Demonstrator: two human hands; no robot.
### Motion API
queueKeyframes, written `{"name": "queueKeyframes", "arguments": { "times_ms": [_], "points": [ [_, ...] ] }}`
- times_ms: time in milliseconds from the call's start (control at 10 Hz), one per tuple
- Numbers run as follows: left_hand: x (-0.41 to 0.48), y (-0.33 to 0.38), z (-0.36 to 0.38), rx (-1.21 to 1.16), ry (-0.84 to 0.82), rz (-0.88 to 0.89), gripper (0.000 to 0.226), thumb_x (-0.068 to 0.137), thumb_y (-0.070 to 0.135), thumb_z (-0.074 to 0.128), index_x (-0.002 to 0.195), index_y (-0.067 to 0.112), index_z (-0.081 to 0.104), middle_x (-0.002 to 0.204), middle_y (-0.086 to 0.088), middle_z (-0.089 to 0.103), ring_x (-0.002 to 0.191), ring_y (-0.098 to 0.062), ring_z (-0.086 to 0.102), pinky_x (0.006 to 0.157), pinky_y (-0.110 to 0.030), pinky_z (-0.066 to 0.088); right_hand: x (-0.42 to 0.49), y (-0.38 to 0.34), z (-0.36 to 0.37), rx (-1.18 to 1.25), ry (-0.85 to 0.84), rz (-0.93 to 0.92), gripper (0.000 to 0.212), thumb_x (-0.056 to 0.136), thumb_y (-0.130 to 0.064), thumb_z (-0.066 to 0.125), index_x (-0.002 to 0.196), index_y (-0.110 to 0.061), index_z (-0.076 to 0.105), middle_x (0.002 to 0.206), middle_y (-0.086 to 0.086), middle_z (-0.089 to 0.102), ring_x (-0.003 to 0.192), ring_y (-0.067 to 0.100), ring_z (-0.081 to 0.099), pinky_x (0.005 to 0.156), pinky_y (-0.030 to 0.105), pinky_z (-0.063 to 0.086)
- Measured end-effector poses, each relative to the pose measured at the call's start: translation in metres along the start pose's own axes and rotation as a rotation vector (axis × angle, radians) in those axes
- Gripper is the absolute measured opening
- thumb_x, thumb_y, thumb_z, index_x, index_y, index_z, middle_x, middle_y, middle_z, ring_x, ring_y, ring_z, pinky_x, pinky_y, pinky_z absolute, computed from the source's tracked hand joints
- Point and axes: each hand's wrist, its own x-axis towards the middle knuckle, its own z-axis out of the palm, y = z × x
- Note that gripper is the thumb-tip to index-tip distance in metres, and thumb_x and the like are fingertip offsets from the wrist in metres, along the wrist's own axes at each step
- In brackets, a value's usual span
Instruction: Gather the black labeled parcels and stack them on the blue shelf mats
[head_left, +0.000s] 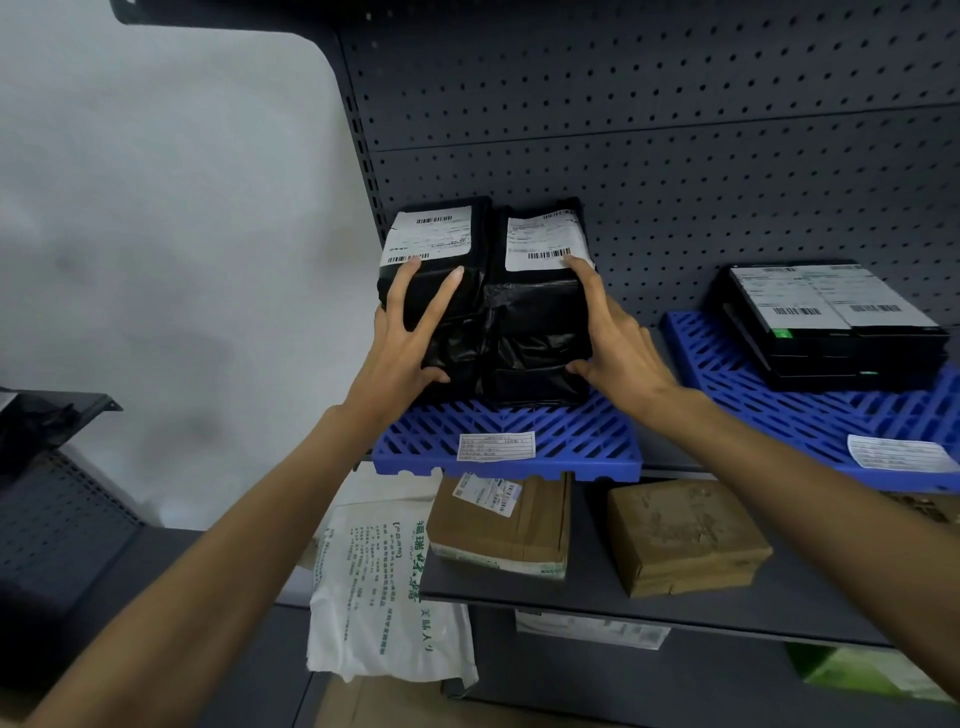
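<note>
Two black labeled parcels (488, 312) are sitting side by side on the left blue shelf mat (506, 441). The left hand (408, 343) and right hand (613, 338), fingers spread open, are pressing against their outer sides.

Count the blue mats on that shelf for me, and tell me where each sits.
2. The left blue mat lies under the two black parcels between the hands. The right blue mat carries a black stack and runs past the frame edge; more could be hidden there.
</note>
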Motion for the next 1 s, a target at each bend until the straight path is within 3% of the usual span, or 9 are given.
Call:
{"name": "queueKeyframes", "arguments": {
  "times_ms": [100, 400, 500, 600, 700, 800, 900, 1000],
  "points": [
    [0.003, 0.007, 0.001, -0.003, -0.013, 0.017, 0.133, 0.06, 0.01, 0.093, 0.158, 0.038, 0.007, 0.163, -0.011, -0.004, 0.139, -0.043, 0.029, 0.108, -0.051, 0.041, -0.002, 0.01, -0.002, -0.011, 0.018, 0.011, 0.126, 0.072, 0.007, 0.079, 0.152, -0.043, -0.004, 0.087, 0.005, 0.051, 0.062, 0.024, 0.054, 0.057, 0.036, 0.043],
    [0.003, 0.027, -0.01, 0.039, -0.088, -0.057, 0.135, 0.063, 0.005, 0.091, 0.156, 0.042, 0.002, 0.164, -0.007, -0.012, 0.136, -0.047, 0.032, 0.101, -0.052, 0.049, -0.009, 0.008, -0.004, -0.027, 0.025, 0.044, 0.128, 0.074, 0.007, 0.078, 0.152, -0.044, -0.01, 0.106, 0.013, 0.056, 0.071, 0.029, 0.057, 0.065, 0.042, 0.049],
    [0.002, 0.039, -0.02, 0.186, -0.117, -0.124, 0.124, 0.071, 0.022, 0.088, 0.156, 0.042, 0.0, 0.165, -0.007, -0.01, 0.14, -0.057, 0.018, 0.105, -0.068, 0.036, -0.009, 0.01, -0.014, -0.085, -0.015, 0.004, 0.122, 0.08, -0.004, 0.077, 0.153, -0.041, -0.014, 0.114, 0.016, 0.056, 0.077, 0.032, 0.061, 0.064, 0.045, 0.053],
    [-0.001, 0.061, -0.034, 0.343, -0.167, -0.204, 0.111, 0.082, 0.038, 0.076, 0.156, 0.04, -0.006, 0.166, -0.002, -0.01, 0.145, -0.057, -0.004, 0.109, -0.074, 0.018, -0.013, 0.011, -0.027, -0.165, -0.057, -0.03, 0.11, 0.09, -0.023, 0.069, 0.152, -0.039, -0.02, 0.144, 0.017, 0.042, 0.092, 0.035, 0.064, 0.063, 0.039, 0.05],
    [-0.004, 0.087, -0.041, 0.392, -0.161, -0.193, 0.104, 0.086, 0.042, 0.07, 0.158, 0.033, -0.004, 0.166, -0.003, -0.001, 0.15, -0.044, -0.005, 0.116, -0.066, 0.01, -0.027, 0.018, -0.044, -0.195, -0.107, -0.078, 0.101, 0.095, -0.032, 0.061, 0.152, -0.038, -0.022, 0.157, 0.012, 0.027, 0.097, 0.036, 0.064, 0.062, 0.036, 0.046],
    [-0.006, 0.119, -0.046, 0.383, -0.164, -0.2, 0.095, 0.09, 0.037, 0.067, 0.159, 0.026, 0.003, 0.165, -0.007, 0.011, 0.153, -0.035, 0.001, 0.123, -0.053, 0.009, -0.05, 0.032, -0.068, -0.247, -0.201, -0.103, 0.084, 0.098, -0.037, 0.055, 0.156, -0.031, -0.005, 0.156, 0.01, 0.028, 0.113, 0.037, 0.058, 0.074, 0.042, 0.048],
    [-0.011, 0.164, -0.044, 0.346, -0.139, -0.185, 0.084, 0.093, 0.034, 0.065, 0.159, 0.021, 0.015, 0.161, -0.009, 0.025, 0.152, -0.035, 0.012, 0.124, -0.048, 0.014, -0.076, 0.054, -0.101, -0.271, -0.266, -0.118, 0.067, 0.099, -0.037, 0.053, 0.154, -0.022, 0.019, 0.149, 0.01, 0.038, 0.123, 0.036, 0.051, 0.085, 0.045, 0.048],
    [-0.013, 0.211, -0.043, 0.358, -0.133, -0.17, 0.074, 0.094, 0.034, 0.064, 0.156, 0.02, 0.026, 0.155, -0.008, 0.036, 0.148, -0.034, 0.025, 0.122, -0.046, 0.021, -0.1, 0.072, -0.134, -0.25, -0.255, -0.155, 0.057, 0.1, -0.036, 0.052, 0.15, -0.019, 0.03, 0.143, 0.011, 0.044, 0.121, 0.036, 0.051, 0.083, 0.044, 0.048]
  ]
}}
